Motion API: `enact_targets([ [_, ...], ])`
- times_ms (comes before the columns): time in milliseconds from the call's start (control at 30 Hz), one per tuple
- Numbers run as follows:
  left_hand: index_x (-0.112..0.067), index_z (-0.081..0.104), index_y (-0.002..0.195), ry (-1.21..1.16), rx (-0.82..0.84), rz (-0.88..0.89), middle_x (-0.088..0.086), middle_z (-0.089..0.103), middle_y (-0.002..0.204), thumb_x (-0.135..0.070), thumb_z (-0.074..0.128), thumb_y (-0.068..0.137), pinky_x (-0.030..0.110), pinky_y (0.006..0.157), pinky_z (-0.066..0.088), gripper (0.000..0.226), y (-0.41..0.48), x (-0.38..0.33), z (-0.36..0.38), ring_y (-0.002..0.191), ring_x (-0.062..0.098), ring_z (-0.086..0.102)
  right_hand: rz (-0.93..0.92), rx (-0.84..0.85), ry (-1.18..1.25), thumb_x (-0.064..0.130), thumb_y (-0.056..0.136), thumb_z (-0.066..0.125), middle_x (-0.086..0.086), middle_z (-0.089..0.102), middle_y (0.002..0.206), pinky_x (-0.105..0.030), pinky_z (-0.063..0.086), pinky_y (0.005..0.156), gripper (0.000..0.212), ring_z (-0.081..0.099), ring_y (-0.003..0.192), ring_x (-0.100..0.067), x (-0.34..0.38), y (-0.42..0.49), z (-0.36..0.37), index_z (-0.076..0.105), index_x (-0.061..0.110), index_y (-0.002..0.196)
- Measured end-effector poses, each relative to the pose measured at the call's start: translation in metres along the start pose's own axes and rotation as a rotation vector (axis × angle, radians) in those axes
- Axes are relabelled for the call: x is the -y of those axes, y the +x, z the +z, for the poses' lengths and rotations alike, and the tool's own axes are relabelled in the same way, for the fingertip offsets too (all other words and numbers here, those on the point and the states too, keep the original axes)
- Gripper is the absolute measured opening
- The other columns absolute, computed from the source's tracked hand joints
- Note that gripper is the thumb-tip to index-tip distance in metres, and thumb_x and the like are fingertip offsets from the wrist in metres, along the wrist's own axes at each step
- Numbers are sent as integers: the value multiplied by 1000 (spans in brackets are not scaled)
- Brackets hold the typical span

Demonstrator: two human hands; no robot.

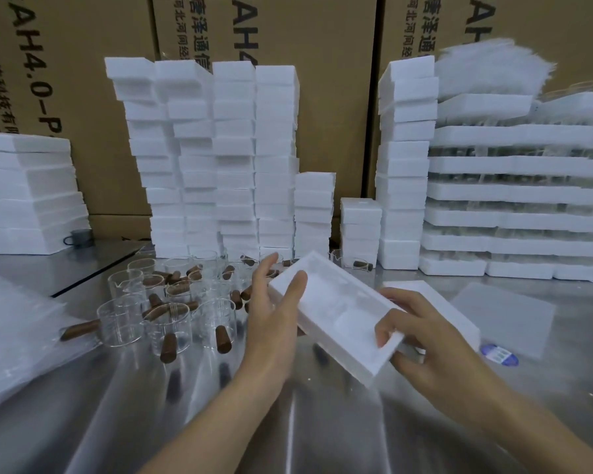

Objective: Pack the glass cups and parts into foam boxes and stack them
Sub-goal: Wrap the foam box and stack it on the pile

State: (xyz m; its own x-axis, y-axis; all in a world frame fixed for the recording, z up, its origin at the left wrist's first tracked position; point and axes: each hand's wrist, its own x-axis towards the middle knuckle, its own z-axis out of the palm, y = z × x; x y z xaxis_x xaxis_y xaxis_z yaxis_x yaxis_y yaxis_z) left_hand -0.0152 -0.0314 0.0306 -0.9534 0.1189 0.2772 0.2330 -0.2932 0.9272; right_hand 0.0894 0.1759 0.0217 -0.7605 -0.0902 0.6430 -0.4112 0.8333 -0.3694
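— What am I working on?

— A shiny steel table (322,432) that mirrors your forearms. Just above it you hold an open white foam box (336,309), aslant to the table's edge.

— And my hands?

— Your left hand (274,313) pinches the box's left long wall, with the thumb over the rim and the fingers behind it. Your right hand (421,336) grips the near end, its fingers curled over the wall into the cavity. The inside is blurred white, so I cannot tell what its hollows hold.

— What lies around it?

— Just behind your right hand, a second white foam piece (439,302) lies flat on the table. To its right is a frosted plastic sheet (504,316), with a blue-and-white sticker (498,354) at its near edge. Left of your left hand stands a cluster of glass cups (124,323), their brown wooden handles (79,330) sticking out sideways. Left of those, a heap of clear plastic bags (14,336) reaches the table's edge.

— Farther back?

— Columns of closed foam boxes (237,148) line the back of the table. Layered foam trays of glassware (514,193) stand on the right. Brown printed cartons (305,35) rise behind everything.
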Motion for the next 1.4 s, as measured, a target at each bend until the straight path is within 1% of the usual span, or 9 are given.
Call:
enact_targets([
  [67, -49, 67, 115, 59, -92, 27, -10, 67, 122, -35, 71, 101, 24, 63, 60, 19, 6, 3, -4, 100, 7, 70, 34, 7, 5, 19, 75, 89, 29, 42, 148, -25, 46, 103, 42, 43, 140, 2, -1, -4, 1, 62, 38, 100],
  [233, -24, 63, 96, 93, -195, -19, 3, 68, 104, -33, 74, 96, 37, 59, 64, 14, 9, 11, -6, 93, 22, 68, 216, 92, -27, 94, 44, 78, 41, 23, 157, -43, 41, 108, 103, 24, 142, 19, 4, -11, 1, 52, 49, 133],
  [433, -20, 58, 87, 159, -167, 15, -3, 64, 92, -46, 66, 76, 39, 72, 45, 30, -8, -10, -2, 83, 20, 55, 323, 82, 125, 71, 64, 84, 32, 50, 133, -44, 60, 93, 84, 59, 114, -5, 8, -13, -9, 49, 47, 138],
  [733, -34, 76, 86, 139, -295, 407, -20, 75, 94, -25, 66, 92, 29, 82, 48, 14, -42, -125, -67, 89, 0, 66, 250, 453, 130, 50, 74, 78, 45, 43, 134, -10, 39, 95, 74, 46, 120, 14, 10, -18, -17, 40, 60, 137],
  [867, -46, 75, 87, 631, -358, 502, -20, 76, 98, -34, 59, 87, 30, 83, 50, 19, -46, -188, -155, 96, 2, 67, 236, 503, 109, 69, 64, 68, 56, 31, 139, -13, 35, 101, 82, 33, 125, 29, 3, -17, -13, 36, 66, 139],
  [1000, -37, 63, 140, 1428, -505, 145, 1, 66, 145, -49, 54, 101, 52, 107, 50, 42, -11, -217, -251, 132, 35, 59, 256, 461, 157, 72, 65, 73, 48, 34, 148, -25, 38, 103, 84, 34, 127, 28, -6, -21, -3, 41, 62, 143],
  [1133, -9, 17, 171, 1565, -232, -502, 10, 16, 179, -64, 37, 110, 39, 129, 19, 84, 8, -188, -302, 163, 33, 21, 296, 437, 148, 88, 65, 72, 41, 36, 153, -31, 42, 103, 96, 34, 130, 26, -22, -24, 4, 41, 57, 150],
  [1267, -14, 12, 172, 1763, -178, -490, 5, 9, 180, -58, 20, 114, 41, 133, 14, 73, 6, -165, -328, 165, 29, 16, 292, 373, 110, 91, 68, 70, 32, 37, 160, -33, 43, 103, 99, 35, 135, 22, -50, -28, 21, 41, 50, 154],
  [1400, -16, 41, 164, 1816, -253, -366, 9, 40, 170, -50, 40, 113, 43, 123, 36, 61, -2, -173, -331, 153, 34, 41, 294, 349, 91, 88, 74, 70, 28, 40, 160, -23, 37, 105, 91, 38, 136, 18, -62, -28, 38, 45, 49, 153],
])
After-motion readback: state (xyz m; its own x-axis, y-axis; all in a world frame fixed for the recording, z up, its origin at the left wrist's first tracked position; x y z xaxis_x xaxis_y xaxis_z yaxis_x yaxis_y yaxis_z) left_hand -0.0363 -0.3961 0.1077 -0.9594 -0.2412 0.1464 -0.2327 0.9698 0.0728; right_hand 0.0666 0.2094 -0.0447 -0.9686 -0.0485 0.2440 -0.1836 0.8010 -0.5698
